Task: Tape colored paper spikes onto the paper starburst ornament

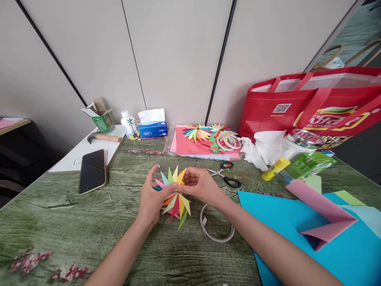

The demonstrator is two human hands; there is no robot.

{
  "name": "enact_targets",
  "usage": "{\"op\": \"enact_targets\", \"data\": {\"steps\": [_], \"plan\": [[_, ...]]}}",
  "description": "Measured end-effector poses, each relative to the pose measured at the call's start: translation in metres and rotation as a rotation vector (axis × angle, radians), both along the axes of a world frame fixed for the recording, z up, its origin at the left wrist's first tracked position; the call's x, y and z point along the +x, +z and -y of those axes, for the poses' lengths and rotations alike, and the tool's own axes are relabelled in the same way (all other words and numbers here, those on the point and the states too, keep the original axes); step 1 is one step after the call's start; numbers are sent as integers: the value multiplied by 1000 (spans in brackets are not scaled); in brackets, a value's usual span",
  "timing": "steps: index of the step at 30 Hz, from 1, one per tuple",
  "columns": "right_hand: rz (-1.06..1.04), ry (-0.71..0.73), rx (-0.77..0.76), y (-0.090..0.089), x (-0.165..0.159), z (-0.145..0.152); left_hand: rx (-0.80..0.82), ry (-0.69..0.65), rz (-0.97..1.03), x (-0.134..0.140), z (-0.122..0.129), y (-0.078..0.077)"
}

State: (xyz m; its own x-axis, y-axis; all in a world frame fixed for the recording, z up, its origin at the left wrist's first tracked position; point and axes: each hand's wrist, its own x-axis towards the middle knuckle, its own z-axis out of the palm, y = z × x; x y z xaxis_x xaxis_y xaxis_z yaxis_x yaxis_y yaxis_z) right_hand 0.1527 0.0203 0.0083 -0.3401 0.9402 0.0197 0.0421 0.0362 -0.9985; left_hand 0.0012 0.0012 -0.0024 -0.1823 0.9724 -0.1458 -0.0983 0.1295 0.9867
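A many-coloured folded paper star (178, 200), with pointed yellow, green, red, orange and blue rays, is held up between my two hands over the table. My left hand (151, 196) grips its left side, the thumb lying across the front towards the centre. On the upper right, my right hand (201, 184) pinches the star near its middle; the fingertips are partly hidden by the paper. Just right of the star, a coil of pale tape (218, 240) lies on the table. Black-handled scissors (228, 174) rest beyond my right hand.
At the back, more paper stars (196, 133) and tape coils (228, 141) lie on red paper (190, 147). A phone (93, 171) and hammer (107, 138) are left. Blue sheets (268, 222), a glue stick (276, 169) and a red bag (268, 107) stand or lie right.
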Motion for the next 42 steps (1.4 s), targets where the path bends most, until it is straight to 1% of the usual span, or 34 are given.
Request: {"op": "enact_targets", "data": {"steps": [6, 9, 13, 17, 19, 22, 24, 27, 29, 32, 35, 38, 42], "plan": [[-50, 52, -72, 1, 6, -2, 20, 8, -18, 4, 3, 2], [-43, 47, -94, 1, 6, -2, 11, 1, -10, 3, 3, 1], [77, -13, -103, 0, 3, -1, 19, -23, 38, 3, 3, 1], [213, -75, -48, -3, 2, 0, 17, -24, 70, 5, 4, 2], [242, -92, -23, -3, 3, 1, 11, -28, 82, 5, 4, 2], [266, -81, -29, -2, 4, 0, -6, -27, 91, 6, 4, 4], [262, -50, -21, -1, 5, 0, -25, -26, 95, 6, 4, 5], [195, 23, -14, 2, 5, -1, -42, -24, 108, 6, 4, 7], [154, 66, -36, 4, 6, -1, -39, -28, 116, 6, 4, 7], [151, 100, -69, 8, 8, -1, -27, -48, 128, 6, 4, 7], [141, 100, -105, 10, 10, -1, -24, -60, 155, 6, 4, 6], [118, 88, -122, 8, 10, -1, -8, -61, 169, 7, 5, 5], [205, 26, -29, -2, 5, 0, 19, -54, 145, 7, 4, 2]]}}
